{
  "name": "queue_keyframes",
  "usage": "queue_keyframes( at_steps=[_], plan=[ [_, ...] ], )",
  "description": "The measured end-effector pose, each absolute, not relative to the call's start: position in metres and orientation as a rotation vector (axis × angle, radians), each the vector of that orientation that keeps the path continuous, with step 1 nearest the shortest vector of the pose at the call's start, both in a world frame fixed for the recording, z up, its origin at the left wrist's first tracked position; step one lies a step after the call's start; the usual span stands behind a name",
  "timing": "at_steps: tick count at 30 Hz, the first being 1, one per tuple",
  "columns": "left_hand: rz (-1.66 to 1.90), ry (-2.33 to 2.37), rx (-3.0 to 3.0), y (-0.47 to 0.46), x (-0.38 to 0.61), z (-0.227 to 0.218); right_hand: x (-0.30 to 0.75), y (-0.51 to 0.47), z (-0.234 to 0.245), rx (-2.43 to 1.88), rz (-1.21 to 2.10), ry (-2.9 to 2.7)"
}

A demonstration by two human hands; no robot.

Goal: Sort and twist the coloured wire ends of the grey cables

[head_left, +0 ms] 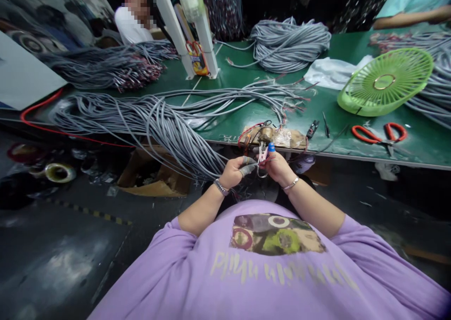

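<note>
My left hand (235, 170), with grey covers on its fingertips, pinches the end of a grey cable at the table's front edge. Close beside it, my right hand (278, 167) wears a blue cap on one finger and is closed on thin red and white wires (262, 159). A small pinkish piece shows among the wires, too small to name. Just beyond both hands lies a brown block (294, 139) with wires and a rounded lump on it. From the left, a long bundle of grey cables (165, 122) hangs over the edge near my left hand.
On the green table (317, 158) are red-handled pliers (390, 144), a green fan (384, 82), tweezers (326, 125), a coiled cable bundle (289, 45) and a plastic bag (329, 73). White posts (202, 33) stand behind. Below sits a cardboard box (169, 176). Two people sit across.
</note>
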State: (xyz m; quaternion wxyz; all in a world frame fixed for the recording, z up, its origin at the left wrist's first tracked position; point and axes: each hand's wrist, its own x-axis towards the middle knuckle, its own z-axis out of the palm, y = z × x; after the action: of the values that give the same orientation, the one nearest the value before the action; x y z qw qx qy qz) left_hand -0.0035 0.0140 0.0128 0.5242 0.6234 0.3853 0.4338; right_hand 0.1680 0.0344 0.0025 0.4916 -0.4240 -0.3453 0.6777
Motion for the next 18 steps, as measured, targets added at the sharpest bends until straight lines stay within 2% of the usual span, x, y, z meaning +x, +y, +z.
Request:
queue_keyframes(
  at_steps=[6, 11, 18],
  plan=[
    [1.024, 0.915, 1.559, 0.016, 0.001, 0.004, 0.158, 0.040, 0.009, -0.941, 1.672, -0.540],
    [0.982, 0.928, 1.638, 0.014, 0.002, 0.001, 0.156, 0.039, 0.014, -0.917, 1.656, -0.507],
    [0.935, 0.853, 1.606, 0.005, -0.004, 0.010, 0.163, 0.033, 0.007, -0.893, 1.796, -0.545]
  ],
)
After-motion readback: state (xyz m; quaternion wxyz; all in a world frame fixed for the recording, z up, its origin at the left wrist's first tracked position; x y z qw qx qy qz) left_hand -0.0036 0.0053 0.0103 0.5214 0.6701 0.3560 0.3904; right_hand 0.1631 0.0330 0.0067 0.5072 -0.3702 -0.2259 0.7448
